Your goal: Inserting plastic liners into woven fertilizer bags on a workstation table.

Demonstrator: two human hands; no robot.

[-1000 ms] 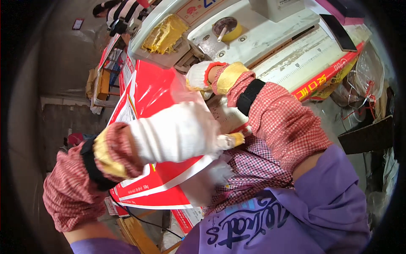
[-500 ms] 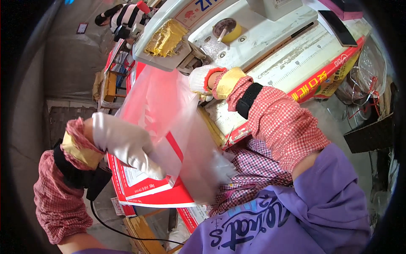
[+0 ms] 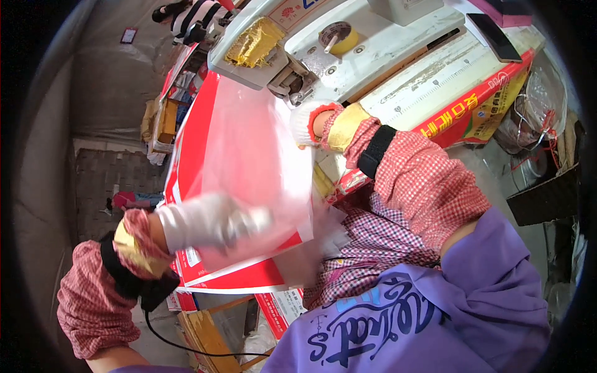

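A red-and-white printed sack [image 3: 193,155] hangs in front of me, with a translucent plastic bag [image 3: 249,143] over it. My left hand [image 3: 208,222], in a white glove, passes over the sack's lower left part; motion smears its fingers. At the upper right edge of the plastic bag, my right hand [image 3: 306,126] is curled closed on the plastic in a white glove with a red cuff; its fingertips are hidden. Just above that hand is the metal foot [image 3: 291,81] of a white sewing machine [image 3: 348,68], whose head carries a yellow cloth patch [image 3: 255,42].
A tape roll [image 3: 339,37] lies on the machine bed. To its right are a scale-marked white board [image 3: 416,93] and a dark phone [image 3: 494,37]. A black cable [image 3: 180,343] runs from my left wrist. Another person in stripes [image 3: 193,22] is at the far left.
My left hand has moved right and slightly up across the sack. The plastic bag and sack have shifted and spread, showing more red at the left. My right hand moved slightly right.
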